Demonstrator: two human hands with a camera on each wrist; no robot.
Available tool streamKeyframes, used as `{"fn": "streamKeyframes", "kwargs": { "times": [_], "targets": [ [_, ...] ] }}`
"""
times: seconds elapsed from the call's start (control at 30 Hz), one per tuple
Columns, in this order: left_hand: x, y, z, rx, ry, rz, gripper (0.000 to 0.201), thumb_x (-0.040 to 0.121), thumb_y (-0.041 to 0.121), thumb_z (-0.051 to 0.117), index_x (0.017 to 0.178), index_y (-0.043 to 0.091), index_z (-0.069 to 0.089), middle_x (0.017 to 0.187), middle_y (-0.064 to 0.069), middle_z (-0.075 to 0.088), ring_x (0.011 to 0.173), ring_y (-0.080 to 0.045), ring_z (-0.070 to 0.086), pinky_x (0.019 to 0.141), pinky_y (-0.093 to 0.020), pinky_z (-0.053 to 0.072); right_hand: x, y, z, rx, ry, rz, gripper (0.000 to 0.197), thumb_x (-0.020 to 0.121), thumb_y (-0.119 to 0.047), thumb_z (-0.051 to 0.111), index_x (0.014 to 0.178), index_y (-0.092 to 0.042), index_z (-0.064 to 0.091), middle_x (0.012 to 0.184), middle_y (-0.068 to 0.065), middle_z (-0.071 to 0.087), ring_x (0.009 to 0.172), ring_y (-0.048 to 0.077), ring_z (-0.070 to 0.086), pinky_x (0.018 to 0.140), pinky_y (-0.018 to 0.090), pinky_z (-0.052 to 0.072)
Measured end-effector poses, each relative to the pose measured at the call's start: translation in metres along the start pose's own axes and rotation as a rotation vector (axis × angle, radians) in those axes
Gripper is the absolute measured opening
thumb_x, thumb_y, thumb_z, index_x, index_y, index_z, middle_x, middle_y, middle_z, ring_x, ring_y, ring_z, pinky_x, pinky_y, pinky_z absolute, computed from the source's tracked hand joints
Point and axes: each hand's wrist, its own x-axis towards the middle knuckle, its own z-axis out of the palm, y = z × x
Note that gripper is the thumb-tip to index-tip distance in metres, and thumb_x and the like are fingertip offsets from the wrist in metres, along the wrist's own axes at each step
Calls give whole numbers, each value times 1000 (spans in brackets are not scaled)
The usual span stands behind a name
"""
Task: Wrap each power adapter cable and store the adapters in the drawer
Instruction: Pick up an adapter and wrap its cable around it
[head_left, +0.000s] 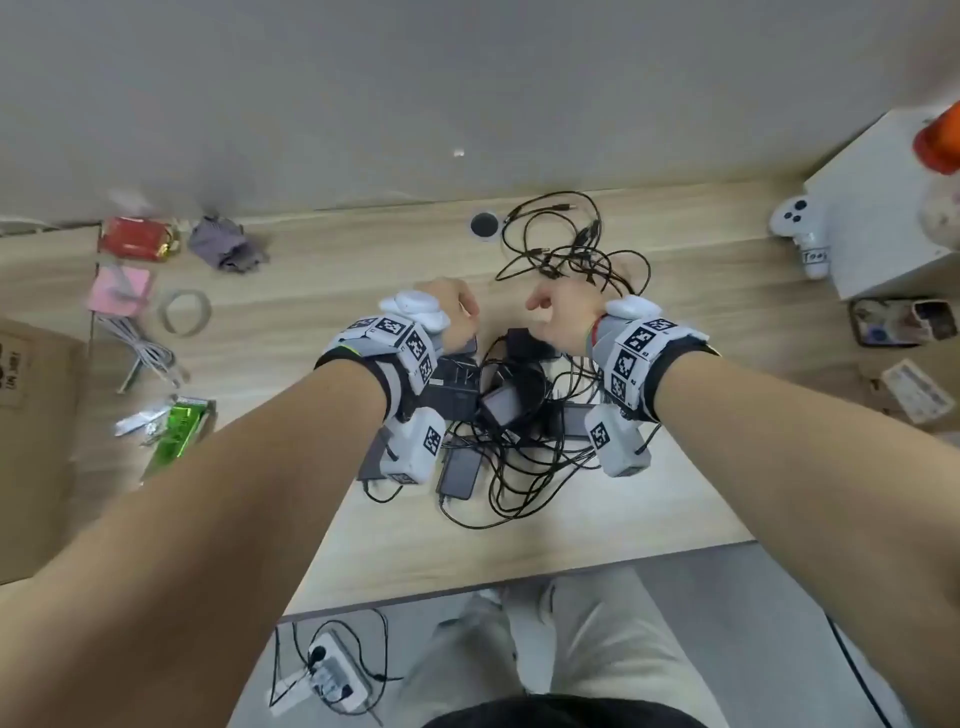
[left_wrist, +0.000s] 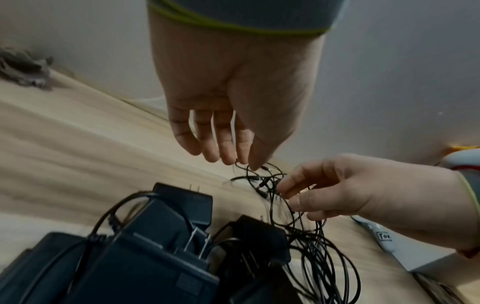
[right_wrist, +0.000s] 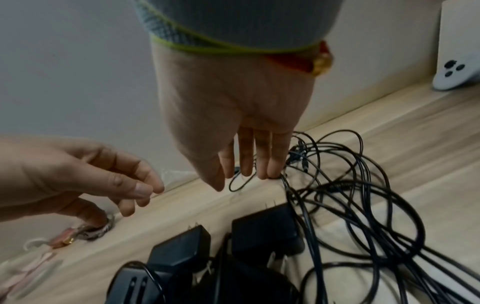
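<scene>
Several black power adapters (head_left: 467, 395) lie heaped in the middle of the wooden desk (head_left: 322, 270), their thin black cables (head_left: 566, 249) tangled behind and to the right. My left hand (head_left: 452, 306) hovers above the far left of the heap, fingers hanging loose (left_wrist: 228, 158) and holding nothing. My right hand (head_left: 561, 312) reaches into the tangle. Its nearly straight fingertips (right_wrist: 270, 174) touch the cables (right_wrist: 350, 185), and I see no clear grip. The adapters (left_wrist: 161, 236) (right_wrist: 265, 230) lie just below both hands. No drawer is in view.
A white cabinet (head_left: 883, 218) with a white controller (head_left: 795, 223) stands at the back right, a phone (head_left: 898, 322) in front of it. A tape roll (head_left: 184, 312), red box (head_left: 135, 239), grey cloth (head_left: 226, 244) and cardboard box (head_left: 31, 415) fill the left. A power strip (head_left: 332, 670) lies on the floor.
</scene>
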Motion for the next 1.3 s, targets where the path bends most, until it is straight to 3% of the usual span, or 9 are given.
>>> {"fn": "streamKeyframes", "kwargs": {
  "times": [0.13,0.33,0.57,0.73,0.83,0.9,1.07,1.2,1.3],
  "targets": [
    [6,-8,19,-52,-46,-18,10,87,23,63,95,28,66,94,7,68,81,-16,64,54,-19,38,11,2,18,-146,-170,53,56,82,-21,66,136,-29,51,133,7,48,115,30,55,90,36,51],
    [12,-12,39,-112,-18,-8,10,87,22,64,94,28,69,94,6,71,84,-16,66,55,-16,38,20,8,38,-275,-183,60,62,79,-22,68,137,-30,49,130,7,44,119,33,51,98,45,48],
    [14,-4,35,-182,-11,11,15,87,29,66,102,27,69,93,11,67,85,-15,66,79,-28,55,13,11,16,-291,-150,41,58,72,-32,75,126,-30,53,125,5,44,107,30,54,84,42,50],
    [8,16,16,-319,30,55,30,85,38,71,112,23,67,102,9,67,84,-12,63,77,-28,52,-9,-3,-27,-79,-76,-75,57,62,-30,82,116,-34,62,125,-1,39,104,22,53,88,33,48],
    [-2,38,-2,-328,-17,99,36,85,40,72,116,21,65,101,8,66,87,-10,61,74,-20,42,-29,-10,-65,-3,-18,-174,55,62,-21,83,113,-26,65,116,1,55,101,20,56,77,27,40],
    [-5,47,-9,-325,-61,121,33,85,42,72,111,23,65,87,11,64,80,-7,59,66,-16,38,-39,-14,-81,77,11,-218,52,61,-17,83,109,-25,65,103,-3,64,93,21,60,77,31,48],
    [-22,89,-44,-363,-96,221,56,70,69,61,97,20,67,82,-5,68,76,-22,60,71,-32,44,-64,-11,-126,232,136,-328,52,63,-9,80,111,-23,65,98,-8,64,86,16,59,73,25,47],
    [-30,115,-65,-441,-21,244,58,75,62,69,99,9,65,82,-6,67,74,-23,60,67,-29,45,-72,-6,-144,450,166,-382,67,64,-5,77,121,-25,46,110,-1,63,88,23,65,80,36,55],
    [-39,140,-82,-490,107,223,31,89,39,68,105,14,60,81,1,63,73,-17,64,58,-20,44,-75,-4,-154,751,174,-332,85,69,1,75,131,-30,26,117,10,56,79,29,68,73,38,58]
  ]
}}
